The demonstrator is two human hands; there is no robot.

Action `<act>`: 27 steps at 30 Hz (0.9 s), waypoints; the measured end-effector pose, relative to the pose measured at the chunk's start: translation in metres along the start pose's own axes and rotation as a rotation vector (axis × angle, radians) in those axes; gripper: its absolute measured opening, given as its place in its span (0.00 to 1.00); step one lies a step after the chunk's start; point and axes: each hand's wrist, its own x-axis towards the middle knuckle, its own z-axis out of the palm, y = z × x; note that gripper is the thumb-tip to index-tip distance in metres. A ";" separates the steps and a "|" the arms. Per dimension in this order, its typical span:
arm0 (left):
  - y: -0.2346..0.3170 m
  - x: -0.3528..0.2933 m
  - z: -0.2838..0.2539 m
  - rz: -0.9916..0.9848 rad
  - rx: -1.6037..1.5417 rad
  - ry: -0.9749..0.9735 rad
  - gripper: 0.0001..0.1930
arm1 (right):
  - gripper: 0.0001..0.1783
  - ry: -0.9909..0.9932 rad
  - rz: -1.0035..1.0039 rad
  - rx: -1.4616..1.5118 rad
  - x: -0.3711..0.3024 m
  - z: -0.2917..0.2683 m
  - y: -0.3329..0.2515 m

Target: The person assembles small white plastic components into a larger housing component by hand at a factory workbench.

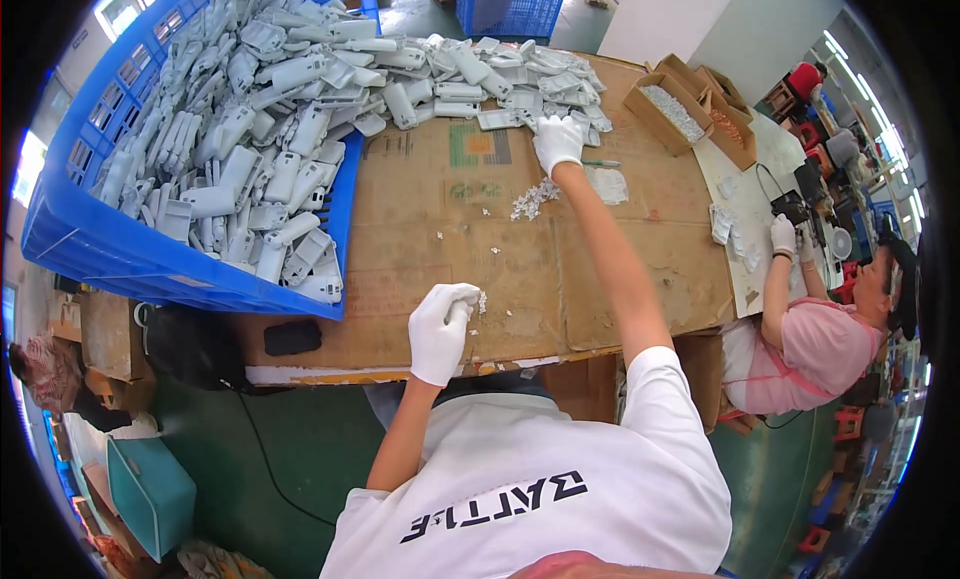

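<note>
My white-gloved left hand is curled closed near the front edge of the brown cardboard-covered table; I can't tell if my fingers hold anything. My white-gloved right hand reaches to the near edge of the heaped, pale white plastic casings — fingers bent down, their grip hidden. Brown cardboard leaves moving room between my hands, though tiny white plastic pieces lie by my right wrist. The blue plastic crate bounds my left.
</note>
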 end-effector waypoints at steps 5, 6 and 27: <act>-0.018 0.004 -0.009 -0.244 -0.326 0.045 0.13 | 0.03 0.263 -0.086 0.185 -0.021 -0.046 -0.038; -0.023 0.007 -0.014 -0.273 -0.411 0.016 0.18 | 0.04 0.285 -0.120 0.314 -0.041 -0.071 -0.059; -0.018 -0.002 -0.029 -0.434 -0.426 0.165 0.36 | 0.09 -0.141 -0.077 0.790 -0.187 -0.095 -0.086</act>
